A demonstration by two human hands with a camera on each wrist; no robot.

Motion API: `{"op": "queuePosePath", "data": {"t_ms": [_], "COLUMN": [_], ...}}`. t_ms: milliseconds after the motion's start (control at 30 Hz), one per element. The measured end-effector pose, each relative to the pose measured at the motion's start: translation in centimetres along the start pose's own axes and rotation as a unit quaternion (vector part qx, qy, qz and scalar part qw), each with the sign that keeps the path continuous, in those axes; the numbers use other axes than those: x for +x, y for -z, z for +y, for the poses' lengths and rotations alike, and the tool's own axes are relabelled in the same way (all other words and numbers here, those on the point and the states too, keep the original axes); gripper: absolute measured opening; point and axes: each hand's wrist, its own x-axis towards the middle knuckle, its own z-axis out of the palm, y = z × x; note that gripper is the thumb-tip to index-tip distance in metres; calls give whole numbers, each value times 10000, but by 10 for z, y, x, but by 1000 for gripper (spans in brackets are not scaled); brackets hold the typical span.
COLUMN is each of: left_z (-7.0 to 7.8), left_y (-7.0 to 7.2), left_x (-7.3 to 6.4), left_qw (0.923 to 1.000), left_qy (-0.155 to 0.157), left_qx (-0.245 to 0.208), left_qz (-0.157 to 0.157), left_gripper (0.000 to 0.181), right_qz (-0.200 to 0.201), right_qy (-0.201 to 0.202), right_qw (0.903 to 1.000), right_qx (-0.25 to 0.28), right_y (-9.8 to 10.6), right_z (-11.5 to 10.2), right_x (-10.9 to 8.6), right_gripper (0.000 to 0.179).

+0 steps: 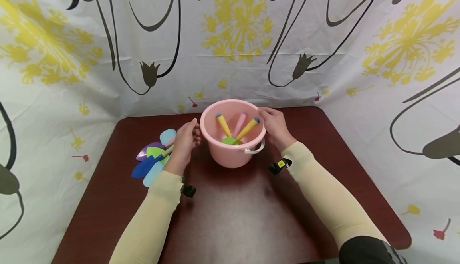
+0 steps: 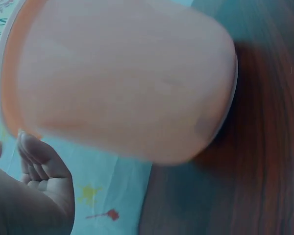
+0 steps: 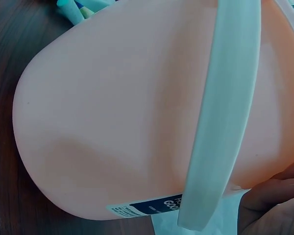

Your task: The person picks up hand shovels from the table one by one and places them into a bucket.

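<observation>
A pink bucket [image 1: 230,158] with a white handle [image 1: 254,151] is at the back middle of the table. Inside it stand yellow handles [image 1: 248,129], a pink handle [image 1: 239,124] and a green piece [image 1: 229,140]. At its left rim is my left hand [image 1: 185,142], the fingers loosely bent and their tips right at the rim in the left wrist view. My right hand [image 1: 276,126] grips the rim on the right, its fingers [image 3: 274,196] curled by the edge. The right wrist view shows a label [image 3: 154,206] on the bucket's wall.
Left of the bucket lies a pile of plastic toy tools: a blue shovel [image 1: 144,167], a light-blue piece [image 1: 153,173], a green one [image 1: 153,151] and a purple one [image 1: 143,152]. The dark red table [image 1: 230,216] meets patterned white sheets [image 1: 230,76] at the back and sides.
</observation>
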Motion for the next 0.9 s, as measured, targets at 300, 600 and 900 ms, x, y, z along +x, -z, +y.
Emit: {"op": "queuePosePath", "data": {"t_ms": [300, 600, 900], "left_z": [6, 13, -1], "left_y": [46, 74, 86], "left_x": [3, -13, -11], "left_qw": [9453, 8787, 8744], "left_qy": [-297, -931, -1093], "left_qx": [3239, 4631, 4700], "left_qz": [-240, -694, 503], "left_gripper": [33, 21, 53], "right_qz": [-62, -91, -97], "right_qy": [71, 106, 24], "right_qw": [10000, 9998, 9996], "right_qx": [17, 121, 250], "right_y": [2, 3, 1], "right_z": [3, 2, 5], "right_x": [2, 1, 4], "right_gripper": [42, 40, 37]}}
